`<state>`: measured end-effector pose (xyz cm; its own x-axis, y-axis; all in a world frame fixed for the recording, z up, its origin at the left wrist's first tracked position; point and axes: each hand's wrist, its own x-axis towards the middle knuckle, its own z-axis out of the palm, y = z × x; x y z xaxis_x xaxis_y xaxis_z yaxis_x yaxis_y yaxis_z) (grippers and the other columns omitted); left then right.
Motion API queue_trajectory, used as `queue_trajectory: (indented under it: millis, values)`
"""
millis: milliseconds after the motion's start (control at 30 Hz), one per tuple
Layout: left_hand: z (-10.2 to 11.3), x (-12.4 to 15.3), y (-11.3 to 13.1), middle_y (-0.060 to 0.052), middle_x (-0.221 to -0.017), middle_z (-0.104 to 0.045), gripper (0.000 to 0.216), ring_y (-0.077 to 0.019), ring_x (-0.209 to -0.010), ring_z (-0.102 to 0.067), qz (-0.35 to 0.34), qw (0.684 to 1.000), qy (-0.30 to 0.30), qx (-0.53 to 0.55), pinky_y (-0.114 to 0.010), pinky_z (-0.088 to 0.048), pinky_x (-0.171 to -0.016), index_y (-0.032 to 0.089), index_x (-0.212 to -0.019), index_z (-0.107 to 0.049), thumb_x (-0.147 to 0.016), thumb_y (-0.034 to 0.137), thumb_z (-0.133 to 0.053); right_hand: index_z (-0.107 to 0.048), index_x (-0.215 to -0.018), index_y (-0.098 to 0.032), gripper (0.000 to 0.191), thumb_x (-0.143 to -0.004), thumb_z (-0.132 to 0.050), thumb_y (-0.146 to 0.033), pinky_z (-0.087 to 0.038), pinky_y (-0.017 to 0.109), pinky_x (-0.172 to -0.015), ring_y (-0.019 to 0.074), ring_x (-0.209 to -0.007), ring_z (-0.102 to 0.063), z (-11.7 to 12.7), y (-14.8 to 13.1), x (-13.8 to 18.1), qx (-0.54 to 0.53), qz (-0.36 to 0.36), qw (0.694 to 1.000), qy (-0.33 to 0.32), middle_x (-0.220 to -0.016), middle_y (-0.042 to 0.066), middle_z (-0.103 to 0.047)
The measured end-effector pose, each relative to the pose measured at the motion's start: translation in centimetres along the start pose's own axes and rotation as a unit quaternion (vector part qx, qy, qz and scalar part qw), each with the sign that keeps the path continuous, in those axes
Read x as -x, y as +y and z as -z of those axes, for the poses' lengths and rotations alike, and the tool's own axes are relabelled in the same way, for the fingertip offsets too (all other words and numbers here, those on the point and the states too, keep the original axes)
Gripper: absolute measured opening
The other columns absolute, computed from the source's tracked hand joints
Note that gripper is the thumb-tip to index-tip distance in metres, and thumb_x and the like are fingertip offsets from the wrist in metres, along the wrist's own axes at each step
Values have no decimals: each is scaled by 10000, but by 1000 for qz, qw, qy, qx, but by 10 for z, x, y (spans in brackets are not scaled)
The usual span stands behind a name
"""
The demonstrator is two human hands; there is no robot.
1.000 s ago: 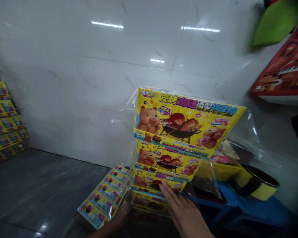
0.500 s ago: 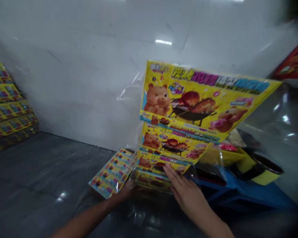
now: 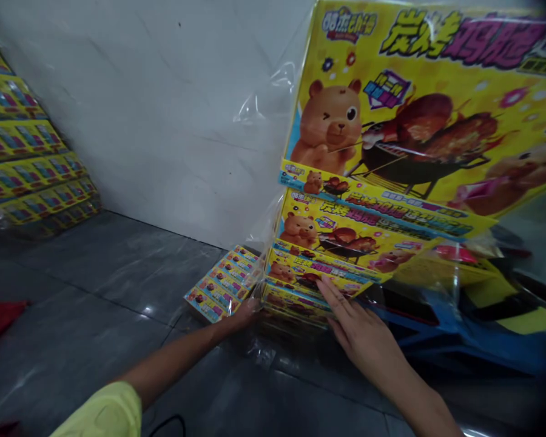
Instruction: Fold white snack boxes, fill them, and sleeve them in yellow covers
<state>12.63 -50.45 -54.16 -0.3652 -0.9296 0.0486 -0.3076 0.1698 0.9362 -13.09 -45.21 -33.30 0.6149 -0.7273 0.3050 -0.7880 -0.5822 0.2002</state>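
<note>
A tall stack of yellow toy boxes (image 3: pixel 346 237) with a cartoon bear and a grill printed on them stands on the grey floor inside a clear plastic bag (image 3: pixel 273 97). My right hand (image 3: pixel 359 325) lies flat against the lower boxes, fingers stretched out. My left hand (image 3: pixel 243 312) reaches to the bottom left corner of the stack; its fingers are hidden behind the plastic and the boxes. The top box (image 3: pixel 428 109) looms very close to the camera.
A wrapped pack of the same boxes (image 3: pixel 222 282) lies flat on the floor left of the stack. More yellow boxes (image 3: pixel 22 164) are piled against the white wall at far left. A blue object (image 3: pixel 459 328) and yellow items sit at right. A red thing (image 3: pixel 0 315) lies at the left edge.
The view has dropped and moved closer, so the stack looks larger. My left arm has come further into view, reaching to the stack's base. My right hand stays flat on the lower boxes.
</note>
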Motion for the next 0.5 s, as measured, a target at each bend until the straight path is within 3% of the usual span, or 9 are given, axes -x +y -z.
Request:
queue_trajectory:
  millis: [267,500]
  values:
    - [-1,-1,8,-90,-1161,-629,465,-272,-1075,-540,6,1000,10,-18,-365,-389,-978,174,-1107,-636,-757,471,-560,38,-1431,-241,724,-835,-341,-83,-545,315,-757,186,-1081,-558,0,1,0,2,7,1000,-11,-1457,22,-240]
    - [-7,-3,-4,-60,-1039,-686,406,-256,-1029,-567,8,999,32,-21,-370,-408,-958,196,-1070,-653,-765,450,-569,47,-1429,-247,717,-842,-335,-93,-546,310,-727,188,-1074,-559,1,2,-1,0,4,1000,-27,-1464,6,-223]
